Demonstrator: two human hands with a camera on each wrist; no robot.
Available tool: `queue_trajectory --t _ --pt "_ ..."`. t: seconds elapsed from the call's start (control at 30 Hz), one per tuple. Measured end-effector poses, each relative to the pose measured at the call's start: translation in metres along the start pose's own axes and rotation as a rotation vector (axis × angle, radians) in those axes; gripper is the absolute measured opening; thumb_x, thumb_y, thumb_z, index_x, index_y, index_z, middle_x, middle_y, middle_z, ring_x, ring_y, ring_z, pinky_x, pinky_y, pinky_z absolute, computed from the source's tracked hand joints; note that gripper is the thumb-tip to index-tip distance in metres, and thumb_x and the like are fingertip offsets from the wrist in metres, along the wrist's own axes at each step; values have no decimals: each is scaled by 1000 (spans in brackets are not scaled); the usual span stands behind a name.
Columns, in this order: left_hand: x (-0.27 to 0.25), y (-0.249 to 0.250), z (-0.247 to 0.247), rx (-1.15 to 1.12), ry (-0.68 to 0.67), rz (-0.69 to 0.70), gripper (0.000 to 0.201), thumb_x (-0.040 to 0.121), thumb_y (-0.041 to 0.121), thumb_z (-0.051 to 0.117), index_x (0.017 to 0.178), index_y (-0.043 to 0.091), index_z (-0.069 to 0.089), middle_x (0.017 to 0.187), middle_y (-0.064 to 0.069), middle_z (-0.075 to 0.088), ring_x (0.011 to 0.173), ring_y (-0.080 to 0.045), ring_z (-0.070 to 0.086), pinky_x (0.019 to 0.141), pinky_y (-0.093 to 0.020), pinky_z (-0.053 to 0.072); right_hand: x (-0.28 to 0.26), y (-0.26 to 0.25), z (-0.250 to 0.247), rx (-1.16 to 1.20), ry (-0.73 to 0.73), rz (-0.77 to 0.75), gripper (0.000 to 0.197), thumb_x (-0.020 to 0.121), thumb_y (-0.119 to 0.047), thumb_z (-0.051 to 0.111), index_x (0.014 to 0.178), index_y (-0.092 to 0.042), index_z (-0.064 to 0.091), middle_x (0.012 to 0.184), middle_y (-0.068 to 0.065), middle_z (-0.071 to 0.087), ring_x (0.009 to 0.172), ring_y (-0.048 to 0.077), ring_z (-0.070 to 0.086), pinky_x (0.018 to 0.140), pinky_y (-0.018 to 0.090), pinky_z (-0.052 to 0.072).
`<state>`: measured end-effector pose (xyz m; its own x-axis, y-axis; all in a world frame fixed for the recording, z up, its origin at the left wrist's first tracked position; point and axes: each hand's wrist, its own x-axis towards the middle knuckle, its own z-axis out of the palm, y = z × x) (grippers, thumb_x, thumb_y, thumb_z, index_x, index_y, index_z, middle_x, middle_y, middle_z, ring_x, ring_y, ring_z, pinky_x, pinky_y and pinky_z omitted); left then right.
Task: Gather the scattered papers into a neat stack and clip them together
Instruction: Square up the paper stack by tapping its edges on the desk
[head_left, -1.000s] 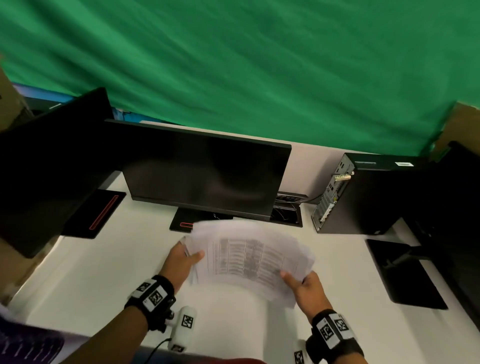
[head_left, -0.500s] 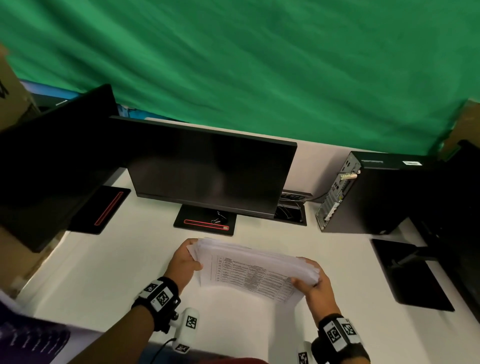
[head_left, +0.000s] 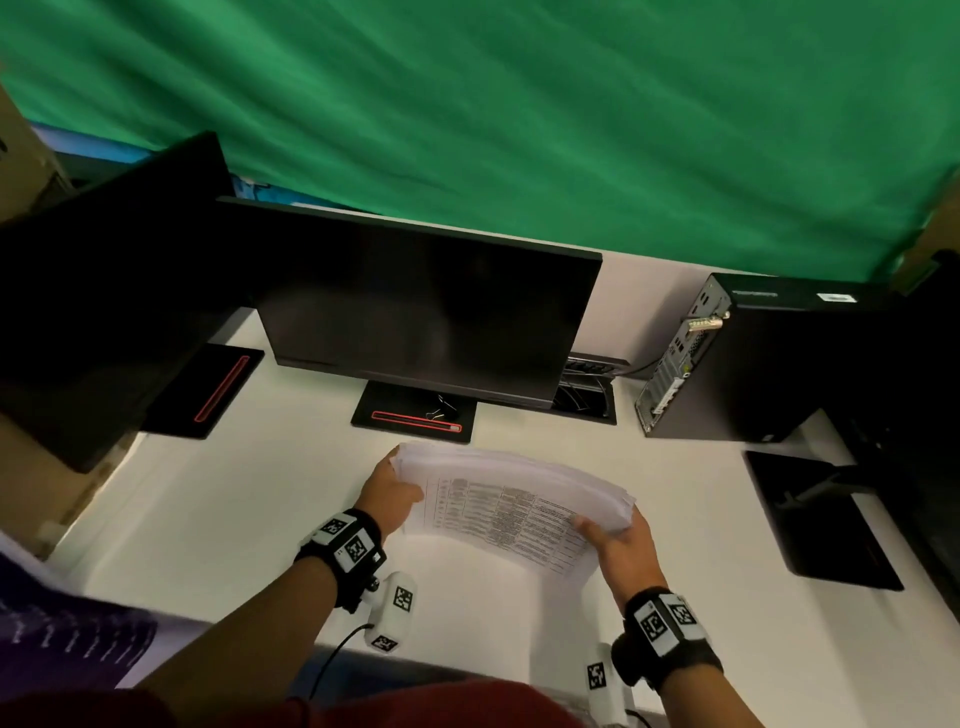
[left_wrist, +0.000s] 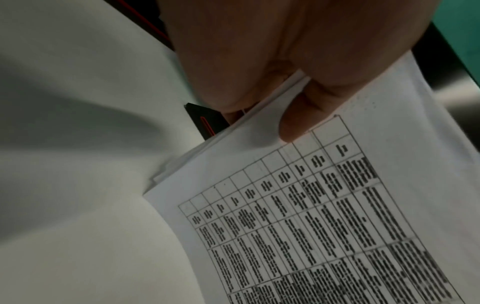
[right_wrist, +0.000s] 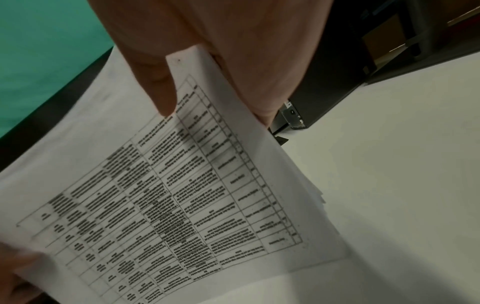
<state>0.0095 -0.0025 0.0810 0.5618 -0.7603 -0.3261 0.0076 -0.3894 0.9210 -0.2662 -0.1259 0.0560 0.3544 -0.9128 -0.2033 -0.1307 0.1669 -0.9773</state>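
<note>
A stack of white papers (head_left: 511, 499) printed with tables stands nearly upright on the white desk (head_left: 234, 519), leaning toward me. My left hand (head_left: 392, 491) grips its left edge, thumb on the printed front. My right hand (head_left: 615, 535) grips its right edge the same way. In the left wrist view the papers (left_wrist: 324, 216) are pinched under the left thumb (left_wrist: 303, 117). In the right wrist view the papers (right_wrist: 168, 195) sit under the right thumb (right_wrist: 158, 88), with edges slightly uneven low on the right. A black binder clip (head_left: 440, 408) lies on the monitor base (head_left: 400, 410).
A black monitor (head_left: 426, 317) stands right behind the papers, and a second monitor (head_left: 104, 291) is at the left with its base (head_left: 208, 389). A computer tower (head_left: 753, 358) stands at the right. A cable port (head_left: 584, 395) sits behind the monitor. Another stand base (head_left: 821, 519) lies far right.
The papers went from a loose fan held up in front of the monitor to a squared stack lowered onto the desk on its edge. Both hands came down with it.
</note>
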Motion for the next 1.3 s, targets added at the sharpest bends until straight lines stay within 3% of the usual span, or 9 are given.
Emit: queue_trajectory --t 0.13,0.3,0.4,0.57,0.67,0.8,0.93,1.07,1.3 --pt "0 5 0 -10 37 58 32 87 -2 58 108 22 59 107 -4 67 103 -22 63 94 -41 51 0 -12 1 0 12 -36 26 84 -5 74 104 -20 65 99 5 75 96 25 70 89 43 56" --pt "-3 5 -2 -53 30 81 31 86 1 63 112 18 56 107 -6 66 101 -22 63 85 -34 53 -2 -19 5 21 18 -82 29 82 -2 75 102 -18 62 96 4 70 86 17 66 77 29 51" --pt "-5 6 -4 -113 4 90 31 84 -4 61 108 15 55 101 -7 65 97 -25 63 74 -28 52 -3 -22 5 63 31 -112 27 81 -14 79 102 -19 64 99 1 69 84 8 66 74 23 50" --pt "-1 14 -6 -221 24 210 30 75 19 64 104 14 57 107 -7 63 95 -23 62 72 -28 52 0 -31 10 96 145 -154 6 88 -27 73 91 -23 70 96 -9 72 90 15 63 83 32 49" --pt "4 16 -2 -159 116 233 16 86 32 63 95 19 63 107 -4 65 95 -22 62 73 -31 53 2 -29 14 56 208 -146 8 90 -28 70 82 -28 71 90 -9 71 79 14 58 78 34 47" --pt "8 16 3 -106 173 232 12 91 29 60 93 18 65 100 -2 67 91 -24 64 76 -38 55 9 -29 18 36 265 -193 11 91 -21 66 82 -25 71 94 -5 75 95 19 63 90 42 46" --pt "9 16 5 -120 180 221 15 91 30 61 93 16 65 98 -5 66 86 -24 64 71 -32 54 11 -28 18 48 296 -193 21 93 -8 58 83 -24 67 92 -3 76 97 17 65 90 40 47" --pt "11 11 7 -169 191 211 10 89 29 61 85 20 64 102 1 71 96 -24 64 84 -37 50 11 -28 18 29 263 -183 9 93 -5 60 93 -12 66 97 -1 75 95 6 65 93 35 48" --pt "12 10 12 -157 208 229 14 94 28 55 96 25 69 102 5 68 96 -20 63 80 -34 53 15 -25 18 17 270 -174 3 92 -10 64 91 -12 67 95 -5 71 93 11 63 82 30 45"
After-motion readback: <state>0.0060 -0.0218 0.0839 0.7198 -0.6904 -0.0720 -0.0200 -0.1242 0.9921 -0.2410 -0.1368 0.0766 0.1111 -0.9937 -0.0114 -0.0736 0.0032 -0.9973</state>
